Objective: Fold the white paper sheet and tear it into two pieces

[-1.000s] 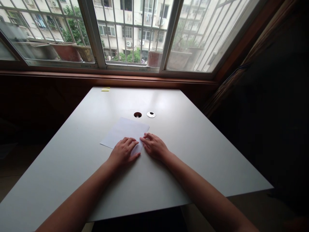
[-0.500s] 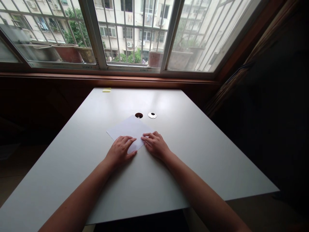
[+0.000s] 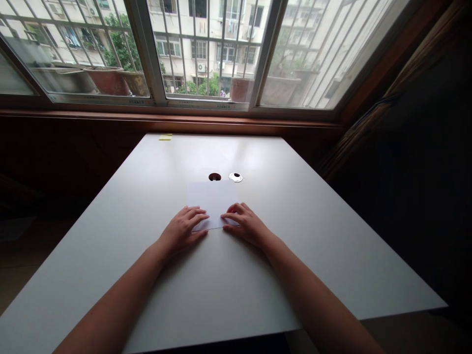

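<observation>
A white sheet of paper (image 3: pixel 213 196) lies flat on the white table (image 3: pixel 214 290), its near edge running roughly straight across in front of me. Over its near left corner rests my left hand (image 3: pixel 186 226), fingers on the paper and thumb just off the near edge, with a gap between them. My right hand (image 3: pixel 245 223) lies across the near right corner in much the same way, fingertips on the sheet and thumb apart from them. Both near corners are hidden under the hands.
Just beyond the paper are a round cable hole (image 3: pixel 214 177) in the tabletop and a silvery ring-shaped cover (image 3: pixel 236 177). A yellow slip (image 3: pixel 165 137) lies at the far left corner. Behind the table runs a window sill (image 3: pixel 206 120); a dark curtain (image 3: pixel 391 108) hangs at right.
The paper has turned from a diamond-like slant to nearly square with me. My right hand has shifted slightly right and nearer, and the gap between the hands is wider.
</observation>
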### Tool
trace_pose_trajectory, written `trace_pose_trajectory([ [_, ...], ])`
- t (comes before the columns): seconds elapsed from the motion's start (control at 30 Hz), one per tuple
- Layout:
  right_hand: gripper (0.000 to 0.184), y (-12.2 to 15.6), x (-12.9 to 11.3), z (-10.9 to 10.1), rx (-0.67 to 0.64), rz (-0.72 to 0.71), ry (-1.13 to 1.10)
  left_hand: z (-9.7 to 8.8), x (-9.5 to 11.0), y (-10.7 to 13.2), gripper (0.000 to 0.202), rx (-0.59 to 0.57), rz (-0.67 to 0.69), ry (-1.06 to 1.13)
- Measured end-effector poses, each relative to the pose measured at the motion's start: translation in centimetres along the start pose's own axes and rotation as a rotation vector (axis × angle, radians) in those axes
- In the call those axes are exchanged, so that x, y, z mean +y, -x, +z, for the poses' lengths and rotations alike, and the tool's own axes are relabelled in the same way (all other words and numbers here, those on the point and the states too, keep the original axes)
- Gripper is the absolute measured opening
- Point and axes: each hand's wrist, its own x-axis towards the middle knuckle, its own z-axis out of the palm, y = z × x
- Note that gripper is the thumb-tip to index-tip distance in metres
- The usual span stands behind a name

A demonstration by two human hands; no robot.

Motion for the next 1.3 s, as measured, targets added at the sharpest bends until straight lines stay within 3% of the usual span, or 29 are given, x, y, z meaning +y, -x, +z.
trace_pose_trajectory([
  [0.13,0.035,-0.3,-0.7,-0.3,-0.043,-0.045,-0.03,0.2,-0.2,-0.1,0.04,-0.069,-0.016,-0.007],
  [0.4,0.047,-0.2,-1.2,-0.1,-0.086,-0.132,-0.012,0.1,-1.0,-0.2,0.041,-0.076,0.008,0.034],
  [0.97,0.033,-0.2,-0.9,0.1,-0.01,-0.179,0.022,-0.4,-0.5,-0.4,0.044,-0.037,0.047,-0.017],
  [1.3,0.021,-0.4,-1.2,0.0,0.031,-0.164,-0.007,0.0,-0.8,-0.4,0.03,-0.004,0.081,0.021],
])
